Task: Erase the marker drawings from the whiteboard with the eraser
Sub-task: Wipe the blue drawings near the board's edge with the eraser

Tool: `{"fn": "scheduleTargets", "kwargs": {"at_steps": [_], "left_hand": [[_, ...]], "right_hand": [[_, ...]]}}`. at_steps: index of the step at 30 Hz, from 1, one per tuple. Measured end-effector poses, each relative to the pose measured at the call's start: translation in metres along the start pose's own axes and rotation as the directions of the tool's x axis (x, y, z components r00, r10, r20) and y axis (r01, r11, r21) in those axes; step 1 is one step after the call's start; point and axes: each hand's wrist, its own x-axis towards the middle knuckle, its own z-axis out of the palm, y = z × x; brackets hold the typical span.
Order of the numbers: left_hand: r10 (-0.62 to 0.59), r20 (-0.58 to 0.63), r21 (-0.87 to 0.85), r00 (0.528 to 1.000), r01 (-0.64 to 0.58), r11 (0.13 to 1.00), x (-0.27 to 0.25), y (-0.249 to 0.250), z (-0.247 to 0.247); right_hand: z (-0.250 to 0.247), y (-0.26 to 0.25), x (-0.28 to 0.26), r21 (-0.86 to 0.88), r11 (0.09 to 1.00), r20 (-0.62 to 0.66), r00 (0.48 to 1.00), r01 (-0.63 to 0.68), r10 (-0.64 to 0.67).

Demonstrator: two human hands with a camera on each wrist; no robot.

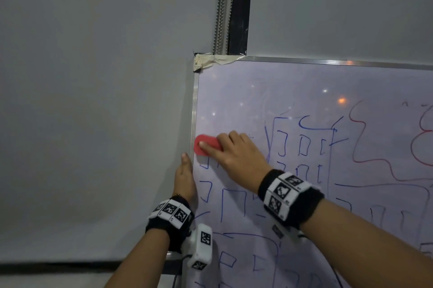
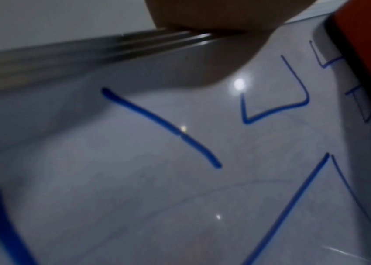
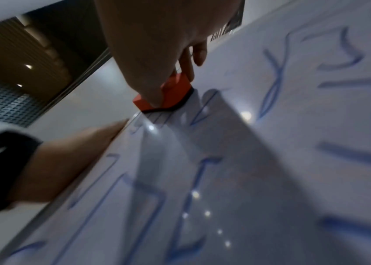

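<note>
A whiteboard (image 1: 234, 90) with a metal frame leans against the wall, covered in blue marker drawings (image 1: 302, 144) and red marker lines (image 1: 365, 147) further right. My right hand (image 1: 230, 149) grips a red eraser (image 1: 205, 144) with a black felt underside (image 3: 171, 108) and presses it flat on the board near the left edge. The eraser (image 3: 175, 89) sits between thumb and fingers. My left hand (image 1: 185, 177) lies with straight fingers along the board's left frame (image 2: 89, 48), just below the eraser (image 2: 370, 44). The upper left of the board shows only faint smears.
A grey wall (image 1: 93, 100) lies left of the board. Masking tape (image 1: 210, 60) covers the board's top left corner. Above it a beaded metal chain (image 1: 221, 6) hangs beside a dark window frame (image 1: 241, 6).
</note>
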Motion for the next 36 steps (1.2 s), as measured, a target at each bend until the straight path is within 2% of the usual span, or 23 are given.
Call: {"fn": "scheduleTargets", "kwargs": {"at_steps": [2,4,6,7,8,11,12,13,14,15,17,18,19,22,23,25,28,29,30,33,34,35,36], "left_hand": [[-0.005,-0.026,0.055,1.000,0.007,0.998,-0.001,0.000,-0.002],[-0.001,-0.034,0.076,0.999,0.004,0.997,0.001,-0.001,-0.003],[0.007,-0.038,0.073,0.999,-0.004,0.997,0.005,-0.003,-0.002],[0.003,-0.045,0.060,0.999,-0.001,0.998,0.006,-0.004,-0.002],[0.008,-0.043,0.053,0.999,-0.006,0.999,0.008,-0.007,-0.002],[-0.014,-0.065,0.039,0.998,0.017,0.999,0.010,-0.011,-0.001],[-0.018,-0.071,0.030,0.997,0.020,0.999,0.011,-0.014,-0.001],[-0.014,-0.073,0.030,0.997,0.016,0.999,0.012,-0.014,0.000],[-0.003,-0.076,0.030,0.997,0.005,1.000,0.014,-0.015,0.000],[0.007,-0.082,0.032,0.997,-0.004,0.999,0.015,-0.016,0.000],[0.016,-0.102,0.043,0.995,-0.012,0.999,0.015,-0.016,0.001],[0.019,-0.110,0.046,0.994,-0.014,0.999,0.016,-0.017,0.001],[0.023,-0.116,0.050,0.993,-0.017,0.999,0.016,-0.018,0.002],[0.026,-0.126,0.065,0.992,-0.017,0.998,0.015,-0.019,0.001],[0.029,-0.128,0.073,0.991,-0.020,0.997,0.016,-0.019,0.001],[0.038,-0.125,0.086,0.991,-0.027,0.996,0.015,-0.018,0.002],[0.052,-0.128,0.097,0.990,-0.039,0.995,0.013,-0.015,0.004],[0.045,-0.128,0.100,0.991,-0.032,0.994,0.012,-0.015,0.005],[0.041,-0.130,0.101,0.991,-0.028,0.994,0.012,-0.015,0.005],[0.040,-0.140,0.096,0.989,-0.027,0.995,0.010,-0.014,0.005],[0.040,-0.139,0.103,0.990,-0.025,0.994,0.010,-0.015,0.004],[0.040,-0.133,0.111,0.990,-0.025,0.994,0.010,-0.014,0.004],[0.041,-0.127,0.117,0.991,-0.026,0.993,0.010,-0.015,0.004]], "right_hand": [[-0.015,0.032,-0.003,0.117,0.964,-0.034,0.969,-0.241,0.246],[-0.029,0.075,-0.015,0.153,0.797,-0.106,0.793,-0.584,0.600],[-0.038,0.094,-0.032,0.125,0.636,-0.162,0.617,-0.762,0.770],[-0.037,0.091,-0.034,0.113,0.603,-0.175,0.581,-0.790,0.795],[-0.034,0.080,-0.031,0.119,0.604,-0.158,0.586,-0.788,0.795],[-0.016,0.047,-0.019,0.065,0.841,-0.175,0.823,-0.538,0.540],[-0.015,0.050,-0.021,0.006,0.885,-0.166,0.872,-0.465,0.460],[-0.017,0.062,-0.025,-0.021,0.899,-0.168,0.888,-0.438,0.428],[-0.023,0.075,-0.032,-0.021,0.873,-0.182,0.861,-0.487,0.475],[-0.028,0.088,-0.039,0.011,0.808,-0.195,0.791,-0.589,0.580],[-0.035,0.100,-0.050,0.122,0.574,-0.190,0.549,-0.810,0.814],[-0.034,0.093,-0.048,0.162,0.500,-0.167,0.476,-0.851,0.864],[-0.030,0.081,-0.044,0.185,0.514,-0.157,0.491,-0.838,0.857],[-0.009,0.037,-0.042,0.091,0.858,-0.160,0.843,-0.505,0.514],[-0.006,0.041,-0.050,0.022,0.898,-0.142,0.888,-0.440,0.438],[-0.013,0.064,-0.067,0.009,0.839,-0.180,0.824,-0.544,0.537],[-0.026,0.082,-0.085,0.134,0.507,-0.219,0.473,-0.852,0.853],[-0.024,0.075,-0.082,0.159,0.475,-0.225,0.436,-0.866,0.871],[-0.021,0.064,-0.077,0.165,0.522,-0.230,0.482,-0.837,0.846],[-0.007,0.038,-0.076,0.065,0.826,-0.142,0.814,-0.561,0.564],[-0.010,0.047,-0.083,0.008,0.862,-0.126,0.854,-0.508,0.505],[-0.016,0.062,-0.092,0.020,0.833,-0.120,0.826,-0.553,0.552],[-0.024,0.079,-0.102,0.076,0.742,-0.128,0.732,-0.666,0.669]]}}
